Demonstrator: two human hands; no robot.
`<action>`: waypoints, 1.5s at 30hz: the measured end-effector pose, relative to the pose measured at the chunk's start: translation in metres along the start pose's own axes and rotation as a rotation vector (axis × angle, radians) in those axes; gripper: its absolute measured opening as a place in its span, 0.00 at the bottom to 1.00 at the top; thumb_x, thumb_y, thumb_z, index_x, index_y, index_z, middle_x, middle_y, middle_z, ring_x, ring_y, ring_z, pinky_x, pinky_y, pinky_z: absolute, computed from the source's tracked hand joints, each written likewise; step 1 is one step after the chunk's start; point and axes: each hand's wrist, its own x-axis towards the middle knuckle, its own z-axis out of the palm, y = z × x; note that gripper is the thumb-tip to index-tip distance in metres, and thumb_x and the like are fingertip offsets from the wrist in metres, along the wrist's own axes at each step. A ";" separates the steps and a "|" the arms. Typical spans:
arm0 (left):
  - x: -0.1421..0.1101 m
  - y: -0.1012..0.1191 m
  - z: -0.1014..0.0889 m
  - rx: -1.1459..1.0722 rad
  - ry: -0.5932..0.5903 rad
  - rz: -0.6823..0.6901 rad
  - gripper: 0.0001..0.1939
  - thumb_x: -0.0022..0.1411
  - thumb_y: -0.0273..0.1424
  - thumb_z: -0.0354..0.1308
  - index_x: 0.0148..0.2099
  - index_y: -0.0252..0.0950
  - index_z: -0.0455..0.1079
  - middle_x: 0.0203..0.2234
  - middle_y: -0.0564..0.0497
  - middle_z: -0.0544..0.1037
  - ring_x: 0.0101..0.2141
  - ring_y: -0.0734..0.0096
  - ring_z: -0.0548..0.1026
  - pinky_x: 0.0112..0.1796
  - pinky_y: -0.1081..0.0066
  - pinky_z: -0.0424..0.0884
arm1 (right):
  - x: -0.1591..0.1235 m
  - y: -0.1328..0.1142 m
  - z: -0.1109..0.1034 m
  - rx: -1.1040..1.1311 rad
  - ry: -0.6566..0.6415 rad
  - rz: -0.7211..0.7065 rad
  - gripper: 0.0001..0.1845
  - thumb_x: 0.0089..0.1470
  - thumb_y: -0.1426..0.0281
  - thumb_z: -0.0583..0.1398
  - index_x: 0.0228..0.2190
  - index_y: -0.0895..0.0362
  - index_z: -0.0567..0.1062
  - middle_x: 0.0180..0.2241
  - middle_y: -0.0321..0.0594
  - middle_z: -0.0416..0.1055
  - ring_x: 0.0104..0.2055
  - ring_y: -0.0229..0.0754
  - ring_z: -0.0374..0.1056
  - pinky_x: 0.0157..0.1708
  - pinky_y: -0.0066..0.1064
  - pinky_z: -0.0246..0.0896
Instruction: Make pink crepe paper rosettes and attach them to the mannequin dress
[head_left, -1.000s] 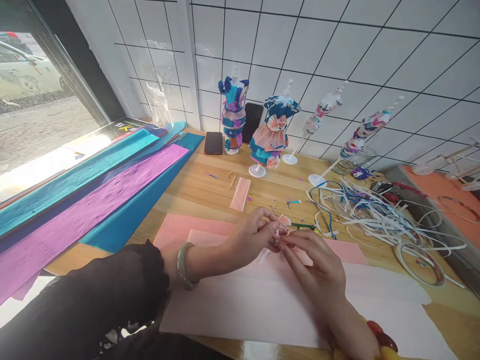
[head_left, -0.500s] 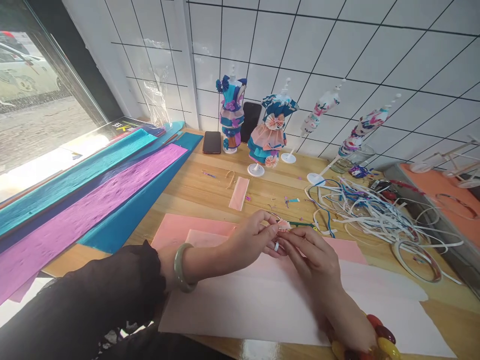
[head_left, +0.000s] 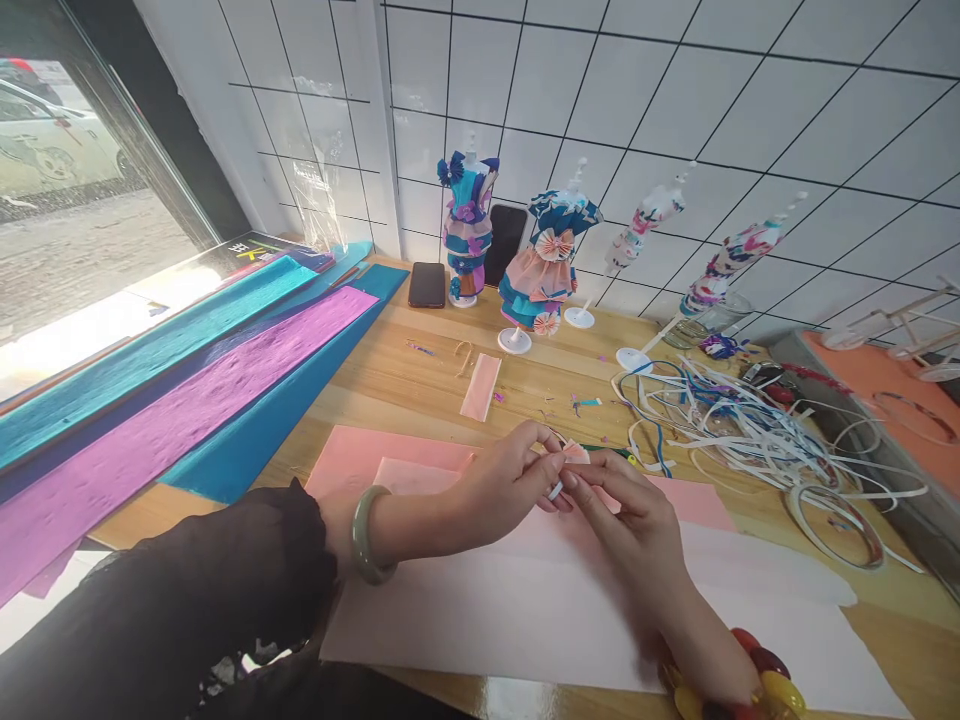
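Note:
Between my fingertips is a small pleated piece of pink paper (head_left: pixel 575 453), spread like a fan at its far end. My left hand (head_left: pixel 517 470) pinches it from the left, a green bangle on the wrist. From the right, my right hand (head_left: pixel 630 505) pinches its near end; a beaded bracelet is on that wrist. The fingers partly hide the pleats. Under both hands lie sheets of pale pink paper (head_left: pixel 480 600). A dark green-handled tool, mostly hidden, lies just behind my right fingers. A small pink strip (head_left: pixel 481 387) rests farther back on the table.
Dress forms in paper outfits (head_left: pixel 466 235) (head_left: pixel 541 265) stand at the back, with two barer ones (head_left: pixel 649 222) (head_left: pixel 739 255) to their right. Coiled paper strips (head_left: pixel 757 420) heap at right. Long blue and purple paper sheets (head_left: pixel 270 390) lie left. A phone (head_left: pixel 428 285) lies near the wall.
The pleated pink paper now shows more and fans out wider above my fingertips. Both hands stay in nearly the same place, and the view has shifted slightly.

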 end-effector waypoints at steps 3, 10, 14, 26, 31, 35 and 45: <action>0.000 -0.001 0.000 0.021 -0.006 0.001 0.15 0.61 0.43 0.46 0.37 0.35 0.57 0.28 0.49 0.73 0.30 0.70 0.76 0.32 0.68 0.72 | 0.000 -0.002 0.000 0.046 -0.007 0.079 0.07 0.53 0.68 0.57 0.28 0.52 0.76 0.28 0.40 0.67 0.31 0.41 0.64 0.30 0.32 0.59; 0.002 -0.001 -0.001 -0.094 -0.033 -0.027 0.16 0.59 0.44 0.48 0.38 0.35 0.56 0.26 0.50 0.73 0.26 0.70 0.76 0.28 0.70 0.72 | 0.000 0.003 0.001 0.315 -0.019 0.348 0.12 0.52 0.61 0.57 0.27 0.52 0.78 0.26 0.38 0.68 0.32 0.41 0.63 0.33 0.31 0.59; 0.006 -0.002 -0.002 -0.163 -0.029 -0.071 0.16 0.59 0.44 0.48 0.38 0.36 0.54 0.23 0.52 0.71 0.23 0.71 0.75 0.25 0.72 0.71 | -0.001 0.012 0.003 0.454 -0.007 0.452 0.15 0.51 0.58 0.57 0.28 0.53 0.78 0.26 0.39 0.69 0.30 0.41 0.64 0.31 0.32 0.60; 0.005 0.002 -0.005 -0.041 0.096 0.022 0.14 0.60 0.43 0.46 0.38 0.37 0.55 0.30 0.54 0.68 0.19 0.77 0.73 0.22 0.74 0.71 | 0.001 0.005 0.003 0.378 0.076 0.409 0.06 0.46 0.64 0.63 0.29 0.50 0.79 0.34 0.39 0.73 0.39 0.43 0.67 0.42 0.36 0.61; 0.006 -0.001 -0.004 -0.090 0.027 0.001 0.14 0.60 0.43 0.46 0.40 0.37 0.54 0.34 0.51 0.69 0.17 0.80 0.71 0.18 0.76 0.68 | 0.002 0.007 0.003 0.481 0.078 0.466 0.08 0.44 0.62 0.64 0.28 0.51 0.79 0.35 0.40 0.74 0.40 0.44 0.66 0.42 0.35 0.60; 0.007 -0.003 -0.004 -0.111 0.016 -0.012 0.15 0.60 0.43 0.46 0.40 0.37 0.54 0.33 0.51 0.69 0.17 0.80 0.71 0.18 0.76 0.69 | 0.001 0.015 0.004 0.583 0.115 0.568 0.10 0.43 0.62 0.64 0.29 0.52 0.79 0.29 0.37 0.73 0.32 0.39 0.65 0.35 0.32 0.60; 0.008 -0.005 -0.004 -0.142 0.015 -0.041 0.15 0.60 0.45 0.45 0.39 0.38 0.52 0.29 0.53 0.69 0.17 0.75 0.73 0.18 0.74 0.69 | 0.000 0.015 0.005 0.588 0.122 0.625 0.11 0.42 0.62 0.65 0.30 0.53 0.79 0.32 0.38 0.75 0.34 0.40 0.66 0.37 0.33 0.62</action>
